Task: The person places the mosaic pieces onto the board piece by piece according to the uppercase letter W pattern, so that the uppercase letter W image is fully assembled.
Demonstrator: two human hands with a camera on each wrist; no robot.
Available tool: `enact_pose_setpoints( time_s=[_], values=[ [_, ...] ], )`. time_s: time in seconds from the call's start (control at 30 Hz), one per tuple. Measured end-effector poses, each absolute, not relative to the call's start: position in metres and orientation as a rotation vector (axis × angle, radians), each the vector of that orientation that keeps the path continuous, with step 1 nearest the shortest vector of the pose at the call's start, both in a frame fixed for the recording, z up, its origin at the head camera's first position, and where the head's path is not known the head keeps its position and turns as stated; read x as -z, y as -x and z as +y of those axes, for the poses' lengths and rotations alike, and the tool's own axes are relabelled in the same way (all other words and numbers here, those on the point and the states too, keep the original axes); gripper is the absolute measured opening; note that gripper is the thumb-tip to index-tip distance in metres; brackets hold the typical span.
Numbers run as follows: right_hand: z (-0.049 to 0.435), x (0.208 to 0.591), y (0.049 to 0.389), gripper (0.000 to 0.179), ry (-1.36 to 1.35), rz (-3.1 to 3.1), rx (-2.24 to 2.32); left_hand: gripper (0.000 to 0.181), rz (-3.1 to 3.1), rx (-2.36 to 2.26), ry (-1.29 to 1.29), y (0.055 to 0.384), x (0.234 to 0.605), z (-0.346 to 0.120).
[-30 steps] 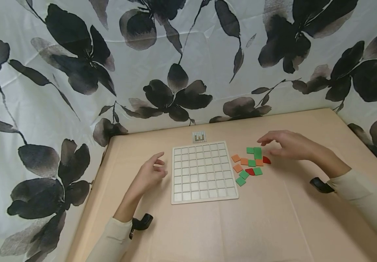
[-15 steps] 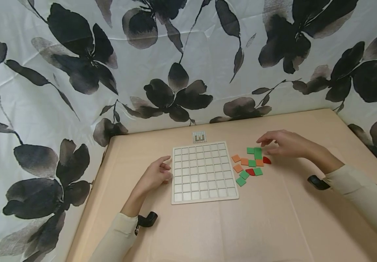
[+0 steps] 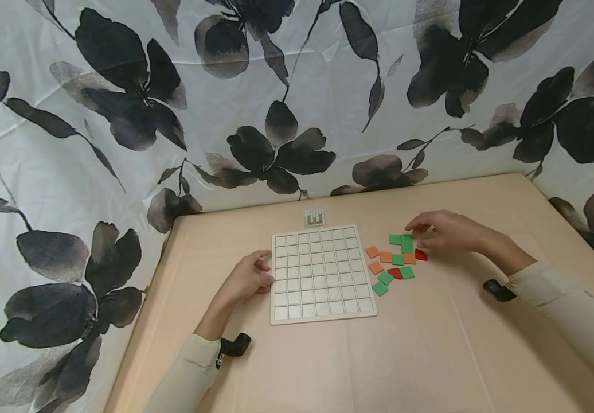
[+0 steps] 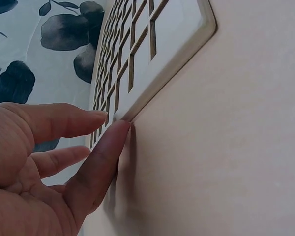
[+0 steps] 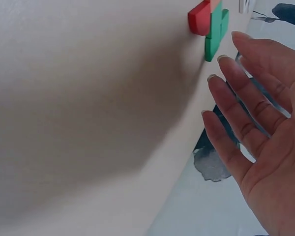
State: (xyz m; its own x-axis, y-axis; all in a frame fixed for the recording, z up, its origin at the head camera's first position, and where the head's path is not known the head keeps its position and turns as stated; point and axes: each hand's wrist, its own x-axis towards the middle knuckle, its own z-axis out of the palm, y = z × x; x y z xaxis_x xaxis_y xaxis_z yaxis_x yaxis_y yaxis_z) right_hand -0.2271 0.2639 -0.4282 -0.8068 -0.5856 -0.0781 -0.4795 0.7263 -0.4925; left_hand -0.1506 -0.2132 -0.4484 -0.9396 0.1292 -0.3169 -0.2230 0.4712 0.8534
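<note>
My left hand (image 3: 247, 277) is at the left edge of a white gridded board (image 3: 323, 274). In the left wrist view one fingertip (image 4: 122, 127) meets the board's side, another finger reaches over its rim, and the rest bend loosely. My right hand (image 3: 446, 230) hovers at the far right of a loose group of small flat tiles, its fingers relaxed and holding nothing in the right wrist view. Nearest to it are a green tile (image 3: 407, 244) and a red tile (image 3: 421, 254) with a rounded side. Several more green, orange and red tiles, such as an orange tile (image 3: 372, 252), lie beside the board.
Behind the board lies a small card (image 3: 315, 217) printed with a grid pattern. The light wooden-toned table (image 3: 359, 367) ends at a white curtain (image 3: 348, 109) with dark flowers, at the back and both sides.
My left hand has moved right until its fingers meet the board's left edge. The right hand has shifted slightly left near the tiles. Board and tiles stay in place.
</note>
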Motion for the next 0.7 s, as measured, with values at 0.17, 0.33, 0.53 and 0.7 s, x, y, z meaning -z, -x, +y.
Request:
enact_pose_setpoints(
  time_s=[0.17, 0.33, 0.53, 0.7],
  values=[
    [0.264, 0.434, 0.23, 0.039, 0.842, 2.686, 0.694, 0.069, 2.415, -1.425, 0.062, 0.15, 0.449, -0.212],
    [0.264, 0.438, 0.231, 0.037, 0.849, 2.695, 0.691, 0.069, 2.43, -1.411, 0.052, 0.15, 0.451, -0.21],
    [0.262, 0.44, 0.233, 0.035, 0.862, 2.729, 0.641, 0.068, 2.423, -1.412, 0.063, 0.151, 0.451, -0.209],
    [0.259, 0.443, 0.237, 0.032, 0.876, 2.739, 0.582, 0.069, 2.42, -1.407, 0.089, 0.151, 0.45, -0.209]
  ],
)
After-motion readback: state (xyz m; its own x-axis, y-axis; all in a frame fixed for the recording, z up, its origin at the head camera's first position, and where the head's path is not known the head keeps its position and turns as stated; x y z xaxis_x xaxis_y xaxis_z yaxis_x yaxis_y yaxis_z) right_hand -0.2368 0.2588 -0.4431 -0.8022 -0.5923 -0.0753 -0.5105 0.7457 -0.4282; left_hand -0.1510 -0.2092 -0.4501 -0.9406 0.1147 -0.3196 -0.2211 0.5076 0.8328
